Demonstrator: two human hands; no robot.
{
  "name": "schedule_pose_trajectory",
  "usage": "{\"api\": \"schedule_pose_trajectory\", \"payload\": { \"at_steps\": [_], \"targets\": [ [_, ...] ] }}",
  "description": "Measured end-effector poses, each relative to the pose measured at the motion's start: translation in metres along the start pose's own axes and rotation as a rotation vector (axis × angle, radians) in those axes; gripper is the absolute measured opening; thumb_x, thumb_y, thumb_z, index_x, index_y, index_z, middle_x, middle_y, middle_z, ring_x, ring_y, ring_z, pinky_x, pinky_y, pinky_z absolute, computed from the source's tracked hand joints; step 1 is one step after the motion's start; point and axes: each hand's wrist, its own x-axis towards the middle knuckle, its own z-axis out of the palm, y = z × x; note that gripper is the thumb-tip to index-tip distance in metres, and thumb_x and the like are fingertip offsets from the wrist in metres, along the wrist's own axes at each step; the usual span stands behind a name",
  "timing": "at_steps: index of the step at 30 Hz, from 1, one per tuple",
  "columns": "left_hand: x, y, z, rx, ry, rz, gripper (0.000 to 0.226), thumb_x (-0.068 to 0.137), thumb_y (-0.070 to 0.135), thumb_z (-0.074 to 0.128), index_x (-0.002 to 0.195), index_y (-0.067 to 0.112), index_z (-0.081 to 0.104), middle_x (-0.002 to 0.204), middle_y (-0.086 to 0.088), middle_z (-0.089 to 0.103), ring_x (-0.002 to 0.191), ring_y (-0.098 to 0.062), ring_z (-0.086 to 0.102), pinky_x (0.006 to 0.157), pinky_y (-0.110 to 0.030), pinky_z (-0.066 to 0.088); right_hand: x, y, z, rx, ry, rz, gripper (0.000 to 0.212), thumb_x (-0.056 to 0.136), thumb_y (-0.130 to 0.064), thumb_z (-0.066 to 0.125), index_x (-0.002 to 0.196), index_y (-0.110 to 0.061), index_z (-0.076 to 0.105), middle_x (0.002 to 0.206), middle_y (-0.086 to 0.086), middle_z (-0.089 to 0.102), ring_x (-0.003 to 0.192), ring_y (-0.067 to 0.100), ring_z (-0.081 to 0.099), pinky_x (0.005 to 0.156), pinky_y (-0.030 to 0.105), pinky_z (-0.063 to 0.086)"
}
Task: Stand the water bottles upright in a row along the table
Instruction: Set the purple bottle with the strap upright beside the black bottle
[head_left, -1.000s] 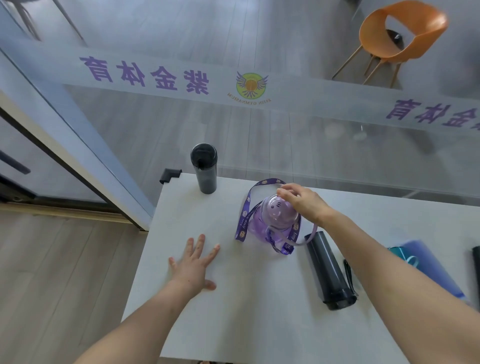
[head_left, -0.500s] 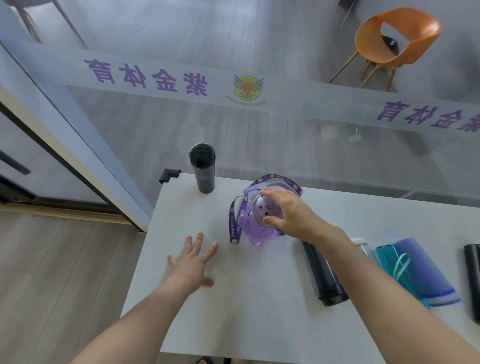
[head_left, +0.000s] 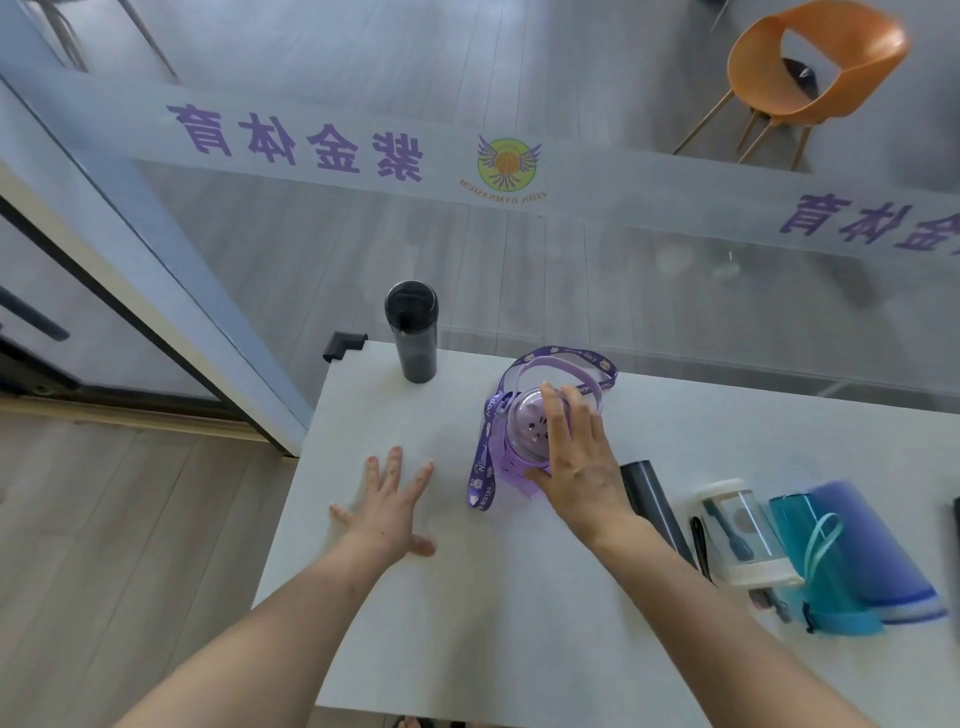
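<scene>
A black bottle (head_left: 411, 332) stands upright at the white table's (head_left: 467, 634) far left corner. To its right a purple bottle (head_left: 522, 434) with a bunny lid and a purple lanyard stands upright. My right hand (head_left: 574, 462) cups its right side, fingers over the lid and thumb against its front. My left hand (head_left: 387, 506) lies flat on the table, fingers spread, holding nothing. Right of my right arm, three bottles lie on their sides: a dark grey one (head_left: 649, 493), a clear one with white ends (head_left: 740, 532) and a teal-blue one (head_left: 852, 551).
A glass wall with purple lettering runs along the table's far edge. A black corner guard (head_left: 343, 345) sits on the far left corner. An orange chair (head_left: 810, 67) stands beyond the glass. A dark object (head_left: 956, 519) shows at the right frame edge.
The purple bottle has been shifted left and slightly farther back, toward the black bottle. My right hand's fingers have straightened over the lid. My left hand has stayed flat.
</scene>
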Motion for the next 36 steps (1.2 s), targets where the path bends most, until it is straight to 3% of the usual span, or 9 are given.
{"api": "schedule_pose_trajectory", "payload": {
  "at_steps": [3, 8, 12, 36],
  "targets": [
    [0.002, 0.002, -0.001, -0.001, -0.029, -0.009, 0.126, 0.077, 0.058, 0.082, 0.153, 0.057, -0.018, 0.163, 0.007, -0.037, 0.152, -0.028, -0.029, 0.104, -0.082, 0.024, 0.016, 0.009, 0.004, 0.097, -0.017, -0.061, 0.115, 0.069, -0.010, 0.093, 0.157, -0.019, 0.021, 0.162, 0.013, 0.026, 0.143, 0.039, 0.035, 0.111, 0.051, 0.046],
    [0.003, 0.001, -0.002, -0.009, -0.048, -0.010, 0.126, 0.076, 0.058, 0.082, 0.152, 0.059, -0.018, 0.162, 0.008, -0.039, 0.152, -0.027, -0.030, 0.104, -0.082, 0.024, 0.061, 0.019, 0.000, 0.135, -0.081, -0.174, 0.114, 0.070, -0.005, 0.092, 0.158, -0.023, 0.021, 0.168, 0.004, 0.017, 0.152, 0.030, 0.026, 0.108, 0.045, 0.048],
    [0.004, 0.001, -0.002, -0.019, -0.054, -0.011, 0.127, 0.076, 0.057, 0.083, 0.151, 0.059, -0.019, 0.161, 0.008, -0.040, 0.151, -0.027, -0.031, 0.104, -0.082, 0.023, 0.087, 0.025, -0.002, 0.089, -0.098, -0.181, 0.116, 0.072, -0.006, 0.090, 0.159, -0.031, 0.017, 0.169, -0.001, 0.016, 0.152, 0.027, 0.029, 0.101, 0.042, 0.051],
    [0.006, 0.001, -0.002, -0.020, -0.070, -0.007, 0.128, 0.077, 0.057, 0.082, 0.148, 0.061, -0.024, 0.160, 0.009, -0.042, 0.150, -0.027, -0.034, 0.105, -0.083, 0.021, 0.116, 0.037, -0.007, 0.062, -0.126, -0.167, 0.118, 0.072, -0.011, 0.092, 0.158, -0.035, 0.015, 0.169, -0.006, 0.012, 0.148, 0.031, 0.034, 0.102, 0.047, 0.051]
  ]
}}
